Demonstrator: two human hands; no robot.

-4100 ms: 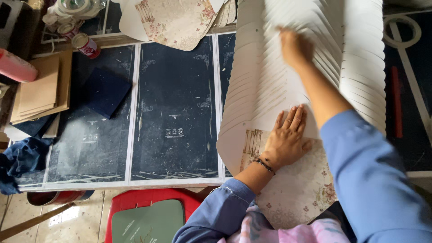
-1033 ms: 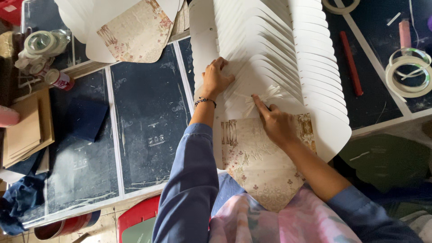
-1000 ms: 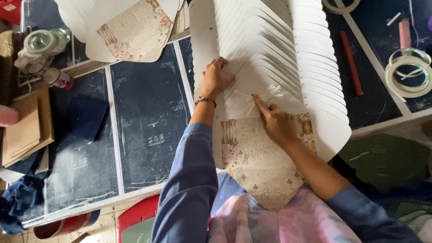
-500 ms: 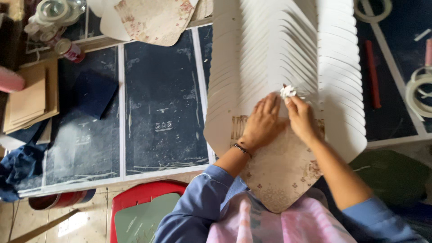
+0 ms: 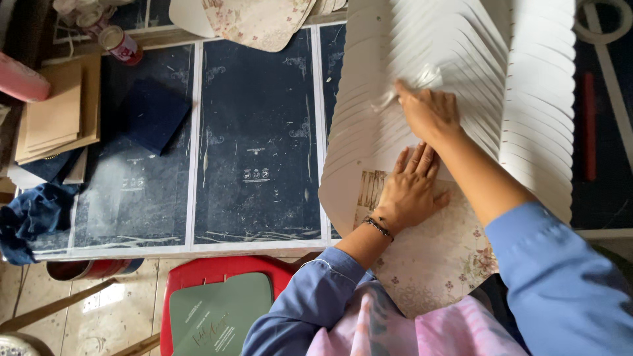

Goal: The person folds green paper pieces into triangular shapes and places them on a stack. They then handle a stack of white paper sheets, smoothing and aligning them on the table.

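Right now the left hand (image 5: 410, 191) lies flat, fingers together and stretched out, pressing on the near end of a fanned stack of white card sheets (image 5: 461, 86), just where the stack meets a floral printed sheet (image 5: 435, 257) that hangs over the near edge of the worktable (image 5: 257, 151). A dark bead bracelet (image 5: 378, 227) circles that wrist. The right hand (image 5: 428, 112) rests further up the fan, fingers curled around a small wad of white cloth (image 5: 412, 82) pressed against the sheets; the wad looks blurred.

The fan takes up the right half of the table, running from the near edge up to the far edge, and its scalloped right border stops just short of a red stick (image 5: 589, 125) lying on the dark surface. A ring of tape (image 5: 603, 20) sits at the far right corner. Left of the fan, two dark panels edged with white strips lie bare, giving open room across the middle of the table.

Toward the left edge lie a dark blue pad (image 5: 153, 113), a stack of brown boards (image 5: 56, 112) and a crumpled blue cloth (image 5: 30, 217). A second floral sheet (image 5: 257, 23) overlaps the far edge, near a small can (image 5: 119, 43). Below the near edge stands a red stool (image 5: 217, 277) carrying a green card (image 5: 217, 316).
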